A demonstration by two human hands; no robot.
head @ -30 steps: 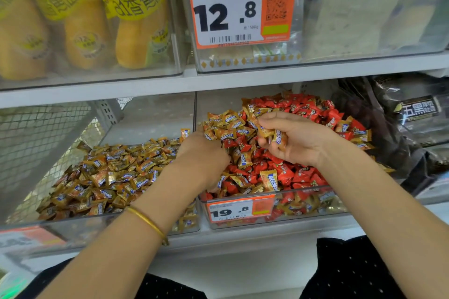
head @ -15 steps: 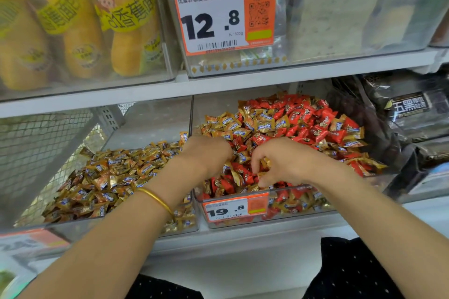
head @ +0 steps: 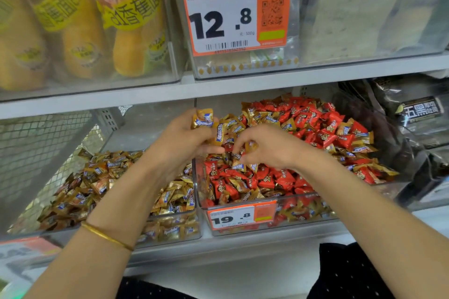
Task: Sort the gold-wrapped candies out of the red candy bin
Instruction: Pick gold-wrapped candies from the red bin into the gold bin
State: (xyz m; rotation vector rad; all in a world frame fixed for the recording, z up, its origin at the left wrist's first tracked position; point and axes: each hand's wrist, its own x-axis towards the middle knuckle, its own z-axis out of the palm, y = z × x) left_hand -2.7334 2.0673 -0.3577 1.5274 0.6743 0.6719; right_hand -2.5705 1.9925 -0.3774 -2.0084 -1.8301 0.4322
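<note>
Head view: at frame centre, the left hand (head: 179,141) grips a bunch of gold-wrapped candies (head: 203,119). Just right of it, the right hand (head: 267,147) pinches one more over the red candy bin (head: 303,213), centre-right, where others lie mixed among red ones.

Gold-and-blue wrapped candies (head: 203,119) mix among red candies (head: 313,119); orange-and-white price tag (head: 237,11) above.

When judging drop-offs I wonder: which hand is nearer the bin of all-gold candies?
Left. The left hand, gripping gold-wrapped candies, is above the right edge of the gold candy bin; the right hand is farther right, fingers down over the red candy bin.
</note>
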